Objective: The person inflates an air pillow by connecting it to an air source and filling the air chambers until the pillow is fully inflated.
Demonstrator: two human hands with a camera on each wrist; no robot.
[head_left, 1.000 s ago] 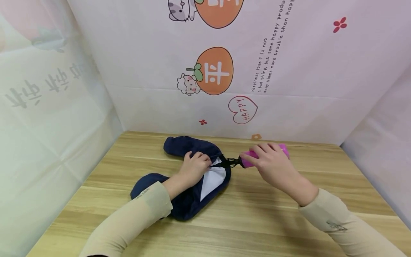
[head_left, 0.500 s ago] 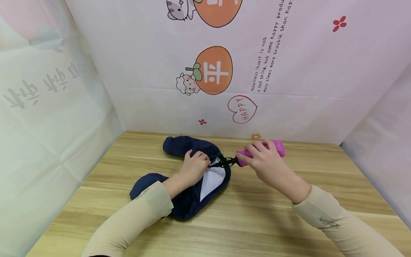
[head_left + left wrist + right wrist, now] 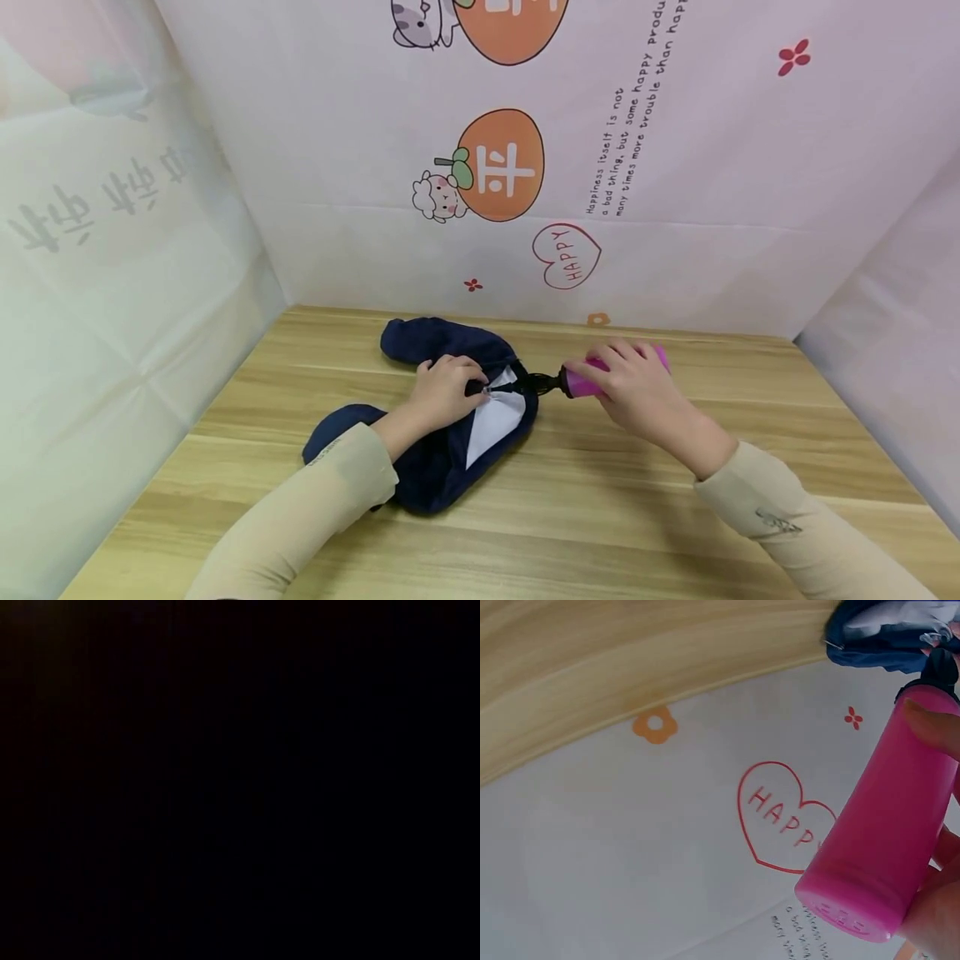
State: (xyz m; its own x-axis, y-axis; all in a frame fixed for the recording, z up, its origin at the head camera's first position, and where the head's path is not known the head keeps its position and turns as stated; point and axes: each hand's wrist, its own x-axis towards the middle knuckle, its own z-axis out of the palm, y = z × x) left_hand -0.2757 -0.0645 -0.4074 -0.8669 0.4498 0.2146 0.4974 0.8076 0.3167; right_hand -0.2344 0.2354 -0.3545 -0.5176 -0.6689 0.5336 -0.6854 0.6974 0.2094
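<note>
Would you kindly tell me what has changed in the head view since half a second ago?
The right hand has moved slightly right, with the pink cylinder still in its grip; the cylinder's outer end now sits lower in the picture. The left hand has shifted slightly left, staying by the white lining. No hold was visibly taken or let go. The navy cushion has stayed in place on the table.

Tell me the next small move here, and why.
Probably push the pink pump gently toward the left hand: the right hand already grips the pump, its black nozzle reaches over the white lining of the navy pillow, and the left hand appears to pinch the lining at the nozzle's tip, bracing it.
</note>
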